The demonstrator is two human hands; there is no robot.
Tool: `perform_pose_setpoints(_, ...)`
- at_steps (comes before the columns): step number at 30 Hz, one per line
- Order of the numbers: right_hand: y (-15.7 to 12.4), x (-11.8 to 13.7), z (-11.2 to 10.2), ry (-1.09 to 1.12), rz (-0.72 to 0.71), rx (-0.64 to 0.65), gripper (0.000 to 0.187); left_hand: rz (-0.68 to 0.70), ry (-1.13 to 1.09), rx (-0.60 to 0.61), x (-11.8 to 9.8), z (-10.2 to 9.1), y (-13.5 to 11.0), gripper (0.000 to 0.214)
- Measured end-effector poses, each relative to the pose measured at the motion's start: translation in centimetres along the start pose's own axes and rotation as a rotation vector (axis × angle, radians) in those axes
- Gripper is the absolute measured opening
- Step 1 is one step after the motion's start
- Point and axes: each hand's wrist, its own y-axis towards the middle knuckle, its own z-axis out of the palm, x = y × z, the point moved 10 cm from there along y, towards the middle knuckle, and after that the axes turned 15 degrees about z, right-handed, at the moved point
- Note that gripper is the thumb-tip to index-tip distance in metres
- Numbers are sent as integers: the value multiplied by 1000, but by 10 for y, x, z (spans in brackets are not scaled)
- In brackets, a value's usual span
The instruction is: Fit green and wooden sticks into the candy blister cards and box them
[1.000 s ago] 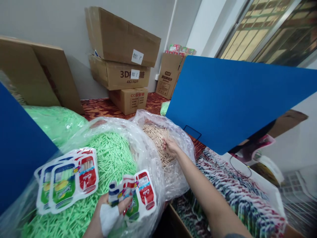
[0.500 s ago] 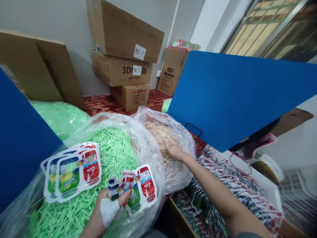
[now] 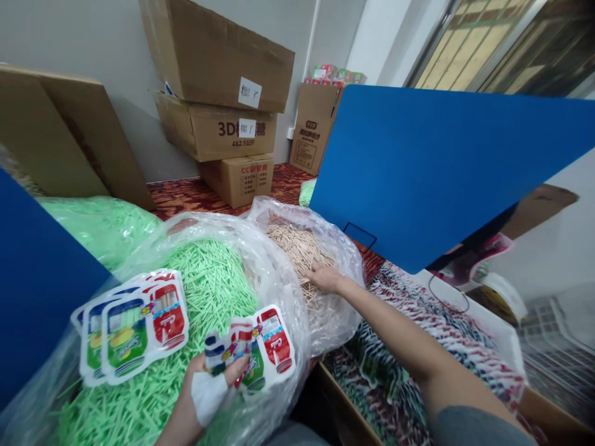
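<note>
Grey walls [image 3: 111,37] rise behind a red-brown, wood-patterned floor [image 3: 179,195]. Just above it, the left hand [image 3: 216,375], with white wrapping [image 3: 207,396] around the base of the thumb, is closed on printed pouches [image 3: 273,344], one curled over by the thumb, another showing a red Cola panel. The right hand [image 3: 324,279] has its fingers partly curled, their tips against tan sticks [image 3: 295,244] heaped in a clear plastic bag [image 3: 346,251]; whether it grips any cannot be told. Beneath the left hand, green sticks [image 3: 216,272] fill a second clear bag [image 3: 281,291], the two bags touching. On the green heap, left of that hand, lies an overlapping stack of matching pouches [image 3: 125,334]. Right of the right forearm, rows of printed packs [image 3: 432,328] crowd a white-walled container [image 3: 504,337]. Farther out, a blue panel [image 3: 418,167] tilts at the right, another blue panel [image 3: 37,285] stands at the left, and three stacked cartons [image 3: 232,62] sit against the wall.
</note>
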Motion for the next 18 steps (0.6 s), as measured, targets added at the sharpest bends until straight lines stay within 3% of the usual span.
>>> perform_pose_setpoints(5,-13,-17,-32,195,52,-37,25,-16,-165,-45,-2,-3,4,45)
perform_pose_setpoints(8,-37,-3,-31,387,-19,72,36,0,-274,-20,-15,8,18,55)
perform_pose_setpoints(10,-60,25,-15,624,-123,282,42,48,-324,28,-32,20,31,64)
perform_pose_setpoints(13,-108,89,14,1159,-306,874,42,88,-400,136,-52,44,46,66)
perform_pose_setpoints(15,-135,126,22,1340,-384,1193,42,60,-428,236,-52,63,47,59)
perform_pose_setpoints(18,-152,160,31,1400,-414,1381,43,19,-430,350,-38,83,36,42)
